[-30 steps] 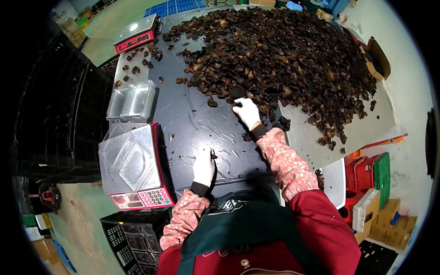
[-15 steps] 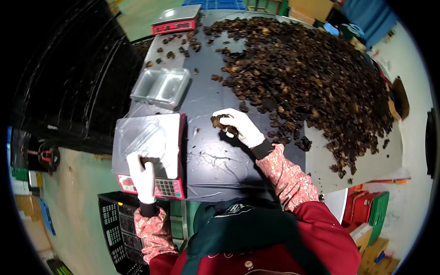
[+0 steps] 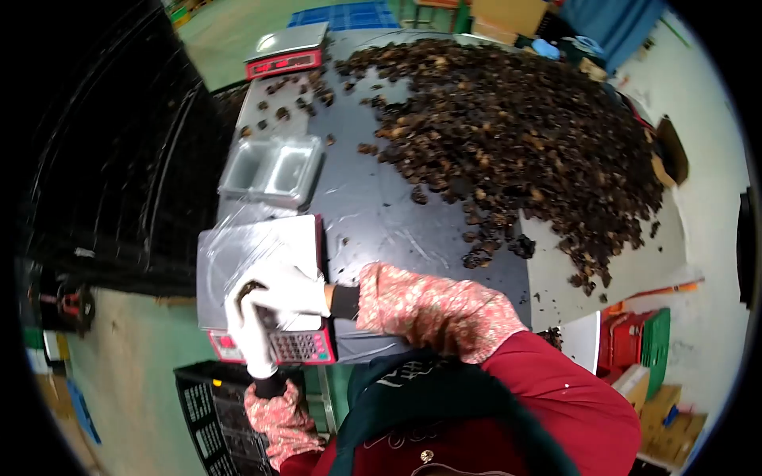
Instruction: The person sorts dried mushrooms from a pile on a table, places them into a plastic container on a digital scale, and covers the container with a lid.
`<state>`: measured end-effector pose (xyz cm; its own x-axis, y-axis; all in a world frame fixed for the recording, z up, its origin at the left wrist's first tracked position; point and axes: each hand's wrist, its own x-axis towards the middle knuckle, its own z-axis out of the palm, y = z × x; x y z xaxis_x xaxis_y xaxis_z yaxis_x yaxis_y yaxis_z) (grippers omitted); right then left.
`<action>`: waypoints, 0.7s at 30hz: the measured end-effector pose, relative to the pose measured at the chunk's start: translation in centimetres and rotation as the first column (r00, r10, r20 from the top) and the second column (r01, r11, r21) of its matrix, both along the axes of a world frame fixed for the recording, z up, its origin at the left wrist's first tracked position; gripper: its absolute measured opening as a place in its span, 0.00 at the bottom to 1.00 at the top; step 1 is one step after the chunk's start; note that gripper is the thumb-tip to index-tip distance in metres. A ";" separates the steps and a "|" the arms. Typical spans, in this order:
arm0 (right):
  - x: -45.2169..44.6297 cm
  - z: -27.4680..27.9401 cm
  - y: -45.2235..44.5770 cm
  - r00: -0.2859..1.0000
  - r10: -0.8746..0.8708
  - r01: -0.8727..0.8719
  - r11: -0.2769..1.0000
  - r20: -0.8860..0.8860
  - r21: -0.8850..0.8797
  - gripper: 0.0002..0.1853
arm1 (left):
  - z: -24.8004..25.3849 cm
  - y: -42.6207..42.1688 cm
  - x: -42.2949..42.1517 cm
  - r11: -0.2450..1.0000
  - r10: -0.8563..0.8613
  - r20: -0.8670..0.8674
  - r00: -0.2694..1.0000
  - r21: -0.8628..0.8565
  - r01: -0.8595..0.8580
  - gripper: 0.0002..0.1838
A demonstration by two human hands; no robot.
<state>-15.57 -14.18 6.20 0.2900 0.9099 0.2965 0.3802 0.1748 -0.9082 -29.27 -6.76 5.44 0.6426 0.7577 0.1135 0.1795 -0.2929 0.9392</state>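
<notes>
The fingers [image 3: 240, 305] of my left hand [image 3: 254, 341] are curving upward, and those of my right hand [image 3: 287, 292] are pointing left and bending down against them. Both hands are wearing white gloves and are overlapping above the near part of the scale [image 3: 213, 289]. Between the fingertips a dark brown piece [image 3: 252, 288] is showing; I cannot tell which hand is pinching it, nor how tightly.

From the left, tall black crates [image 3: 175, 151] are standing beside the table, and another black crate [image 3: 193, 404] is sitting on the floor, near side. Clear plastic [image 3: 258, 244] is lying on the pan of my scale. Just beyond, clear trays [image 3: 267, 170] are resting, and farther a second scale [image 3: 284, 65] is standing, with loose brown pieces [image 3: 282, 113] lying on its near side. To the right, the dark table top [image 3: 361, 206] is shining, then the big heap of brown pieces [image 3: 516, 135] is spreading toward the far right, partly over a pale sheet [image 3: 635, 246]. At the right edge, a cardboard box [image 3: 673, 151] is standing open.
</notes>
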 end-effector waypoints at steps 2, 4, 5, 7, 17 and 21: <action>0.2 -0.8 -0.6 0.964 -0.189 0.164 0.976 0.189 0.143 0.15 | -2.5 1.4 -0.1 0.952 0.091 0.113 0.989 0.281 -0.119 0.13; 2.2 -0.2 -2.4 0.959 -0.235 0.199 0.956 0.158 0.216 0.16 | -1.3 0.9 -0.3 0.882 0.167 -0.150 0.975 0.464 -0.080 0.12; 4.0 0.4 -4.4 0.965 -0.261 0.253 0.953 0.026 0.166 0.14 | -1.8 1.2 -0.2 0.827 0.174 -0.200 0.964 0.561 -0.033 0.11; 8.8 0.1 -8.4 0.847 -0.485 0.484 0.873 0.218 0.061 0.12 | -2.6 1.2 0.3 0.623 0.209 -0.212 0.955 0.781 0.037 0.09; 17.7 -14.7 -20.5 0.419 -0.796 0.904 0.411 0.437 -0.118 0.08 | -2.3 0.8 1.3 0.541 0.333 -0.333 0.882 0.834 0.110 0.14; 9.7 -8.1 -21.4 0.592 -0.804 0.795 0.594 -0.057 -0.123 0.08 | -1.5 -4.5 3.8 0.746 0.024 -0.037 0.999 0.665 0.006 0.17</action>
<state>-5.89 -35.56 -1.95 0.9345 0.3153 0.1650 0.2431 -0.2270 -0.9431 -25.46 -11.28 3.97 0.6518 0.5055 0.5654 0.2180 -0.8389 0.4987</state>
